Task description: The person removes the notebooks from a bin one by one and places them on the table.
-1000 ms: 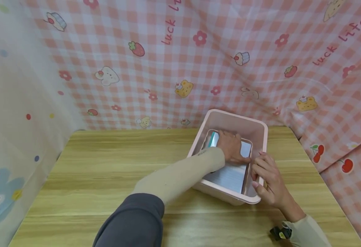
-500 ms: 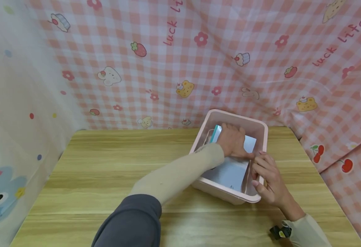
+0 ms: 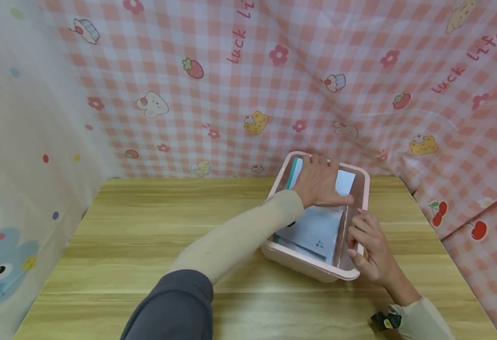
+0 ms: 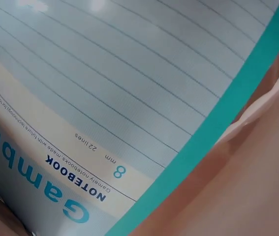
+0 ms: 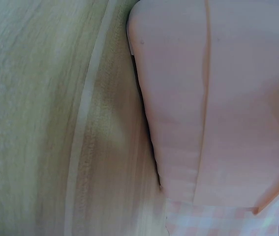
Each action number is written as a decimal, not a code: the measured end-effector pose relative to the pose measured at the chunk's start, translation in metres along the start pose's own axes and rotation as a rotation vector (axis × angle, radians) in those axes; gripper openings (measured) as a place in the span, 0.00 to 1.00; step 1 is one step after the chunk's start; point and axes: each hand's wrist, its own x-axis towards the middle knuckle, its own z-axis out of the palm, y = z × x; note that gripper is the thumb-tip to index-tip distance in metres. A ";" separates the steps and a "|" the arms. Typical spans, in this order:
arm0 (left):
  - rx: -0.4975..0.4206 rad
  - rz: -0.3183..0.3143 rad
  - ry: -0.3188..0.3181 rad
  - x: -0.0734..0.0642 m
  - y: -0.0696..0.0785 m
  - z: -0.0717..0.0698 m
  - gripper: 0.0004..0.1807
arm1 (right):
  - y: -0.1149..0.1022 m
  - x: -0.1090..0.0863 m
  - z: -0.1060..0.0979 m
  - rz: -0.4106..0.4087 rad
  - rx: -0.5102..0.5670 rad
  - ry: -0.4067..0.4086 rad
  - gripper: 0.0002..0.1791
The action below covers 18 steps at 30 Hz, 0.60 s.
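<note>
A pale blue-grey notebook with a teal spine strip lies over the pink plastic bin. My left hand grips it from above, fingers toward its far edge and thumb out at the right side. The left wrist view shows the ruled-line notebook cover, printed "Gambit NOTEBOOK". Below its near edge, a second similar grey cover shows inside the bin. My right hand holds the bin's right rim with curled fingers. The right wrist view shows the bin's outer wall.
The bin stands on a wood-grain table, near its back edge. A pink checked cloth hangs right behind it. A small black object sits by the right sleeve.
My left hand has raised the notebook from inside the bin toward the far rim, uncovering the cover beneath. My right hand stays on the rim.
</note>
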 end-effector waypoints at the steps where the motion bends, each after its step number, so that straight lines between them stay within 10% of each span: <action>1: 0.000 0.007 0.009 0.000 0.000 -0.002 0.46 | 0.000 0.000 0.000 -0.001 0.001 0.000 0.22; 18: -0.135 -0.027 0.232 -0.008 -0.032 -0.058 0.38 | -0.001 0.001 0.003 -0.010 0.000 0.028 0.23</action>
